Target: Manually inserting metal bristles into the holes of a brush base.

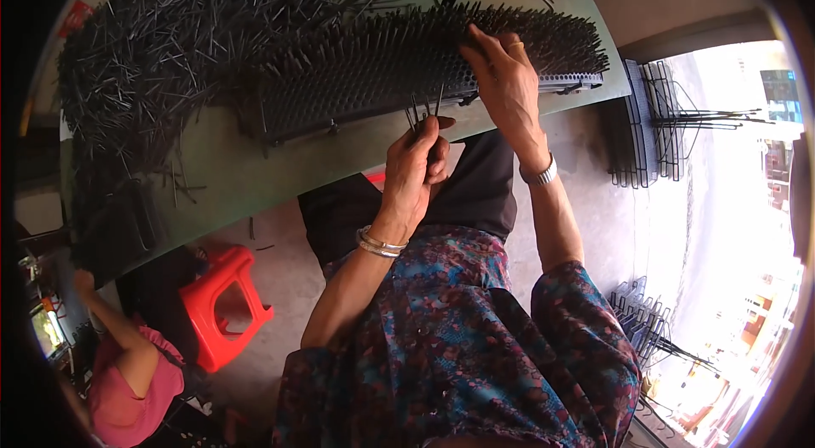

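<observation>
A long black perforated board [365,79] lies along the near part of the table, many thin black rods standing upright in its holes, packed most densely at the right and far side. My left hand [412,164] is closed around a few loose thin black rods [413,111], their tips pointing up just off the board's near edge. Over the right part of the board, my right hand [511,87] has its thumb and fingers drawn together among the standing rods. Whatever lies between those fingertips is hard to make out.
A large heap of loose black rods [170,32] covers the left of the green table [246,185]. Below left stand a red stool [204,304] and a person in a pink top [140,389]. Black wire racks [637,134] are off to the right.
</observation>
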A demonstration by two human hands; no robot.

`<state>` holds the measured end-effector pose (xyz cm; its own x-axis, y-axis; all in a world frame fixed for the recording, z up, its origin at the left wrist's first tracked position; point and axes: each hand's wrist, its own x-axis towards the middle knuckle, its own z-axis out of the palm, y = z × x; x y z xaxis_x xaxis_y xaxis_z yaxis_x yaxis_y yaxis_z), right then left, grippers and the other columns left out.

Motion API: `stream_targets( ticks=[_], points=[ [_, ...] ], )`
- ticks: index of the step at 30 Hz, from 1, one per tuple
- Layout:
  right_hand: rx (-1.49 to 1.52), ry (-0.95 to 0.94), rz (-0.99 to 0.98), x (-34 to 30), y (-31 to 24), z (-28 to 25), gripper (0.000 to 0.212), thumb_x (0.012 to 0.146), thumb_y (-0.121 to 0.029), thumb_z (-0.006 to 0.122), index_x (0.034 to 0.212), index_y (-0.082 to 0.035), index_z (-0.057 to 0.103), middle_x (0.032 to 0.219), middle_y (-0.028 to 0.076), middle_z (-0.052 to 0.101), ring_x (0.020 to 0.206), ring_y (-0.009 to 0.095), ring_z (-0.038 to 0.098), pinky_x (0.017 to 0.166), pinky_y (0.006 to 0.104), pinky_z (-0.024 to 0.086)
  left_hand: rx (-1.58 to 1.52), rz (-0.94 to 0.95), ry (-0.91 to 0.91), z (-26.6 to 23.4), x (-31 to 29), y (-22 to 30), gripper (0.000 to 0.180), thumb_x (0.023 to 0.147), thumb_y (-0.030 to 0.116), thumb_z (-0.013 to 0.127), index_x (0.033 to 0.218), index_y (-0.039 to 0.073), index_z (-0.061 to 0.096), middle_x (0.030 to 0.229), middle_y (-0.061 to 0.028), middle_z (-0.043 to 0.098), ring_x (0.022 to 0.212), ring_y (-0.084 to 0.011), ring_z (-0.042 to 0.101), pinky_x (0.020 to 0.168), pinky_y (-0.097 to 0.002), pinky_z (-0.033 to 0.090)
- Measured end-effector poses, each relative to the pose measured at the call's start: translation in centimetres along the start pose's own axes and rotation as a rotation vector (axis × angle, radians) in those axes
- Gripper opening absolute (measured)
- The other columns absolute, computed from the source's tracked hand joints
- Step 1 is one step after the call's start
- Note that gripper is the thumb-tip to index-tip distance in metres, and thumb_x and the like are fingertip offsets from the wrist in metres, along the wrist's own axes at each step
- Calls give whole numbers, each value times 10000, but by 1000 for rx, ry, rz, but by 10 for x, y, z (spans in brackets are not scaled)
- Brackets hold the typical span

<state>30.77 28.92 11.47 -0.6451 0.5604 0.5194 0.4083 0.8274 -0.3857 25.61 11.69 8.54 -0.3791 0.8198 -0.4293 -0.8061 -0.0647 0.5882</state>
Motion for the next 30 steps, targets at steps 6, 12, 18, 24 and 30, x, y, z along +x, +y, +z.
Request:
stream_targets(
  ticks=[6, 12, 18, 24, 30],
  points=[
    [684, -535, 324, -15, -5, -22, 232, 899, -178, 665, 1035, 10, 683, 833, 78, 690, 744, 101, 639, 660, 272, 508, 145, -63, 13, 14, -6, 9, 402, 969, 394, 580, 1081, 14, 646, 629, 37, 487, 525, -45, 422, 453, -194, 249],
    [794, -650, 414, -14, -13, -35, 232, 913, -160, 656, 1008, 52, 673, 831, 69, 683, 773, 103, 646, 700, 257, 529, 193, -113, 40, 13, -5, 10, 402, 947, 418, 606, 1104, 52, 662, 721, -31, 640, 580, -78, 554, 443, -180, 272],
    [834, -645, 474, -14, -10, -38, 186, 915, -123, 632, 974, 50, 665, 811, 72, 687, 741, 105, 650, 668, 253, 524, 162, -83, 28, 15, -3, 6, 413, 940, 432, 614, 1111, 58, 653, 748, -57, 666, 572, -92, 568, 443, -168, 292],
    [541, 15, 363, -4, -15, -49, 94, 904, -55, 621, 956, 21, 642, 789, 86, 680, 710, 152, 693, 620, 263, 515, 152, -40, 61, -6, 7, 8, 456, 959, 468, 562, 1113, 44, 629, 721, -8, 627, 496, -36, 443, 437, -171, 289],
    [341, 176, 209, 8, -1, -24, 89, 897, -69, 636, 960, -6, 634, 768, 120, 654, 692, 206, 691, 601, 294, 506, 51, 75, 15, 3, 16, 3, 349, 998, 300, 546, 1143, -14, 597, 849, -71, 611, 692, -106, 514, 601, -254, 421]
  ],
)
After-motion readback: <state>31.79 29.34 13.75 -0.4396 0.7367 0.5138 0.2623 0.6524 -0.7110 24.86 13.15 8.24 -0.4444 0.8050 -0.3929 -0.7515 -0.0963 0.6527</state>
